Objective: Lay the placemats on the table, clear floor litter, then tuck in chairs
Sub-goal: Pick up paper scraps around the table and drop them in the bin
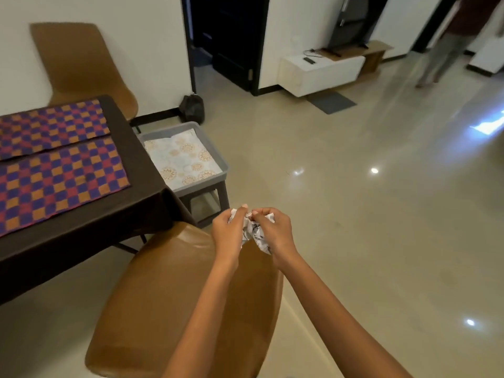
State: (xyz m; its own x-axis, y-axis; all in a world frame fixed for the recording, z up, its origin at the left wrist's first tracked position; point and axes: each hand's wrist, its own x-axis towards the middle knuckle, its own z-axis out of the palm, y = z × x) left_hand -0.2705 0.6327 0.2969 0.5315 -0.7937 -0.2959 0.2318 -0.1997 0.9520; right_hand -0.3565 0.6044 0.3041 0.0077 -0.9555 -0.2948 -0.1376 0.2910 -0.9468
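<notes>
A crumpled paper wad (253, 232) is gripped between both hands, left hand (228, 231) and right hand (273, 232) curled round it, held above the near brown chair (174, 301). Two checked placemats (58, 175) are seen flat on the dark table (141, 159), a grey tray (218, 156) just beside it.

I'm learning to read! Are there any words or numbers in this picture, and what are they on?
None can be read.
Crumpled paper, held by left hand and right hand: dark print, too crumpled and blurred to read.
Placemats: only checks, no words.
Tray cloth: only flower shapes.
</notes>
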